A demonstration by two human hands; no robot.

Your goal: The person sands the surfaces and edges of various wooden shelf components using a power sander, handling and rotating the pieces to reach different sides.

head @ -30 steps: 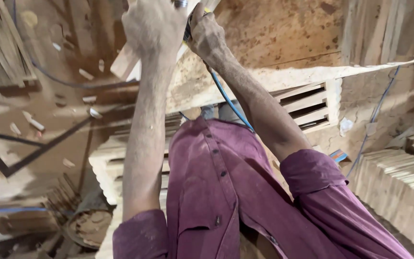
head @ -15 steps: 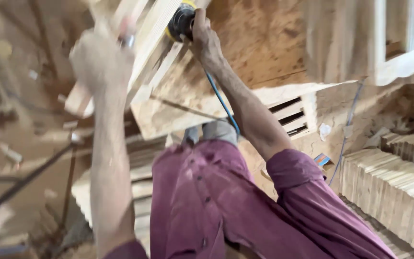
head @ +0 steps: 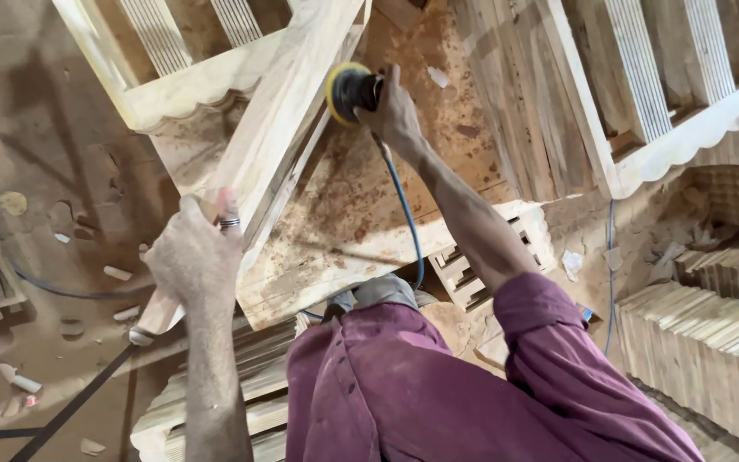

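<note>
The right hand [head: 391, 107] is closed around a round power sander with a yellow pad [head: 351, 90], whose disc sits against the side of a long pale wooden rail [head: 288, 128]. That rail belongs to an unfinished slatted wooden frame with a scalloped edge [head: 190, 81], which lies tilted across a stained plywood tabletop [head: 369, 214]. The left hand [head: 194, 252] grips the rail's lower end near the tabletop's left edge, fingers wrapped tight, steadying it.

As for progress, the sanding looks to be in mid-course: the pad sits roughly halfway up the rail, and the wood shows the same pale, dusty tone above and below it, so I cannot tell which stretch is already smoothed. The frame's slats and scalloped board look unfinished, with no stain or varnish.

By count: one sander, with one blue cable [head: 404, 214] running down from it; two slatted frames in view, the worked one and a second [head: 643, 103] at the tabletop's far right corner; one stack of cut wooden strips [head: 712, 342] at the right; several offcuts [head: 117, 274] scattered on the floor at the left.
</note>
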